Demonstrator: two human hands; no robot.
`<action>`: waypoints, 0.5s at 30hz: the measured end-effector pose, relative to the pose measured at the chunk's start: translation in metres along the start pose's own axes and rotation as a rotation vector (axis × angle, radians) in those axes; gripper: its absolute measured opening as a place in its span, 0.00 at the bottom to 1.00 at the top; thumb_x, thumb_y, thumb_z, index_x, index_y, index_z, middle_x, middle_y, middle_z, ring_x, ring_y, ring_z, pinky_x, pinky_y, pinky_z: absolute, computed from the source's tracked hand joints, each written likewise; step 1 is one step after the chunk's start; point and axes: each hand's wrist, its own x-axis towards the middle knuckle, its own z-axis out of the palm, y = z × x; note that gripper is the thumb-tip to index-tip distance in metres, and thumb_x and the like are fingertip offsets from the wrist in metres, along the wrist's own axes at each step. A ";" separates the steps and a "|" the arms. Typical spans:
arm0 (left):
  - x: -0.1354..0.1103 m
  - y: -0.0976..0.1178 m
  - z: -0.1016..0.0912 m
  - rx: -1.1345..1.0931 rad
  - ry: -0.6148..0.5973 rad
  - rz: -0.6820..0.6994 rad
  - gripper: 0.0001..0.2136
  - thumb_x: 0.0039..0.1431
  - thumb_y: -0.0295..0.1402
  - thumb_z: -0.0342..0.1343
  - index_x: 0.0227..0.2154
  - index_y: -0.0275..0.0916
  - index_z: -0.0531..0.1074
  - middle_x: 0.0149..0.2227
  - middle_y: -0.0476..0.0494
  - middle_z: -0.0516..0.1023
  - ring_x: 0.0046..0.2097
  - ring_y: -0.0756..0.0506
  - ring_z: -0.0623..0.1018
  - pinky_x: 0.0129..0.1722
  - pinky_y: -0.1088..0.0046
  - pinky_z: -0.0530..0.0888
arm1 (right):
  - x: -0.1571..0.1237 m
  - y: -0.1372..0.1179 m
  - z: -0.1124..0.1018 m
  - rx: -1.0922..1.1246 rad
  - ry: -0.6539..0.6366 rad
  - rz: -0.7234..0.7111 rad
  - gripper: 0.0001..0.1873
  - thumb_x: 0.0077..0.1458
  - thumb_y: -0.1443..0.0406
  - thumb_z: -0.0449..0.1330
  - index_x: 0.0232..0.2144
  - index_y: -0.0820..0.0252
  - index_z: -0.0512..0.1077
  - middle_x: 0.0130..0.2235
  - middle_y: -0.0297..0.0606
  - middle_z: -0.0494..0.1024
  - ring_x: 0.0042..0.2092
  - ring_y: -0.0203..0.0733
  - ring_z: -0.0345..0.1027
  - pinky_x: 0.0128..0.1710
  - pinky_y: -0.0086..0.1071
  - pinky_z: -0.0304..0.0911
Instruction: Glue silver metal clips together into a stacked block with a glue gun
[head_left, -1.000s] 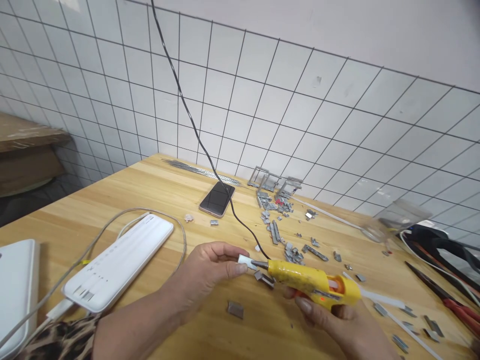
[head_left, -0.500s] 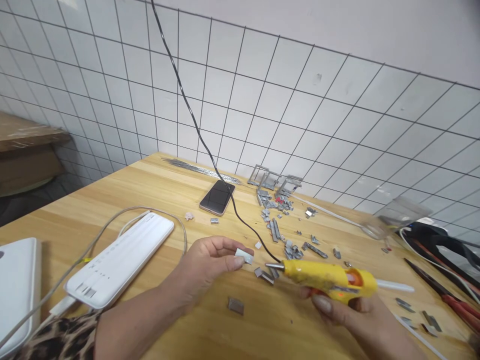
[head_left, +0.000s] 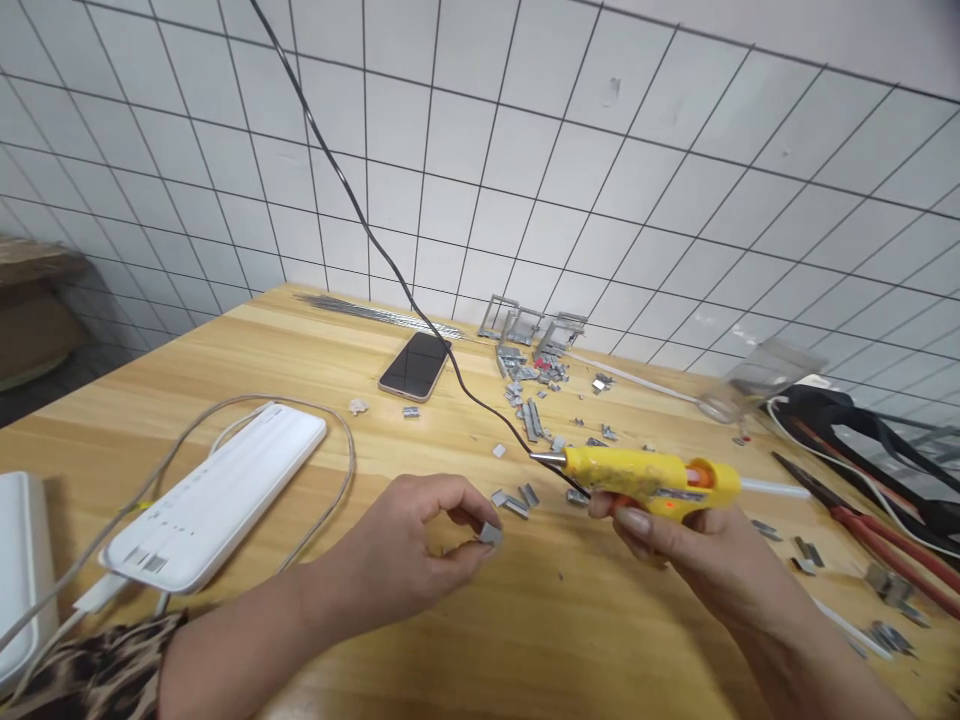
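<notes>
My left hand (head_left: 409, 550) is low over the wooden table (head_left: 315, 340), its thumb and fingers pinched on a small grey metal piece (head_left: 490, 534). My right hand (head_left: 679, 545) grips a yellow hot-glue gun (head_left: 649, 475) lifted off the table, its nozzle pointing left and a white glue stick jutting out behind. The gun's black cord (head_left: 390, 265) runs up toward the wall. The nozzle is a short way above and right of the pinched piece. A few loose grey pieces (head_left: 514, 500) lie between my hands.
A white power strip (head_left: 217, 495) with a grey cable lies at left, a dark phone (head_left: 415, 365) farther back. Several scattered metal pieces (head_left: 529, 395) and small frames sit near the wire-grid wall. Red-handled pliers (head_left: 877, 535), black straps and a clear plastic bag (head_left: 765, 375) are at right.
My left hand dropped toward the table with the small piece still pinched. My right hand pulled the glue gun away to the right and raised it. The view tilted down slightly.
</notes>
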 end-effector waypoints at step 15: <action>0.002 -0.014 0.021 0.683 -0.282 0.374 0.06 0.54 0.26 0.53 0.35 0.38 0.72 0.32 0.44 0.74 0.36 0.45 0.68 0.35 0.68 0.63 | -0.002 -0.009 0.005 0.019 -0.048 0.001 0.13 0.44 0.55 0.67 0.28 0.59 0.77 0.25 0.36 0.75 0.26 0.37 0.64 0.20 0.28 0.55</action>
